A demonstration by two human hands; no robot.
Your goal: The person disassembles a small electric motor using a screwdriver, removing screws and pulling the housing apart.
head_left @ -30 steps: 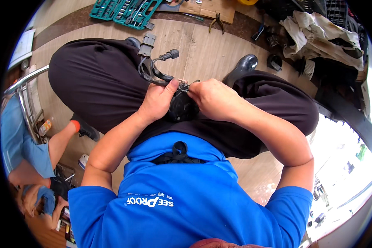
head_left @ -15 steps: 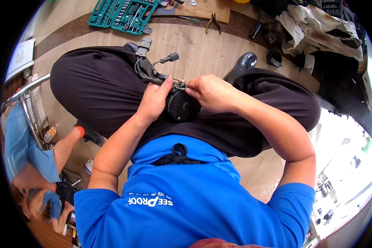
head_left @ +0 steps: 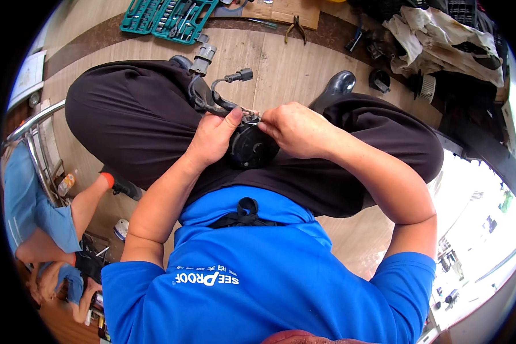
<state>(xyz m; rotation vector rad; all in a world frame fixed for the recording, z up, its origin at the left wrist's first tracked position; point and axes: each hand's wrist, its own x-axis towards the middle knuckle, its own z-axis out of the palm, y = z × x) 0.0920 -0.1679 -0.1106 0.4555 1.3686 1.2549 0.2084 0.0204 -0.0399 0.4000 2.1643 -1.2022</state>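
In my lap rests a black round part (head_left: 252, 148) with a short harness of dark wires (head_left: 205, 98) at its top. A grey connector (head_left: 203, 61) and a smaller black connector (head_left: 239, 74) end the wires. My left hand (head_left: 217, 133) is closed around the harness where it meets the part, thumb on top. Fingertips of my right hand (head_left: 286, 127) pinch small light wires or metal at the part's top edge, just right of my left thumb; the exact piece is too small to make out.
Ahead lie an open teal socket set (head_left: 169, 20), cardboard (head_left: 301, 12) and pliers (head_left: 296, 30). Piled cloth (head_left: 441, 43) and a white fan wheel (head_left: 425, 87) are at upper right. Another person in blue shorts (head_left: 46, 221) sits beside a metal rail (head_left: 46, 119) at left.
My right hand has shifted slightly up and left since a second ago. More of the round part's face shows, and the connectors have tilted a little. Both hands keep their grip.
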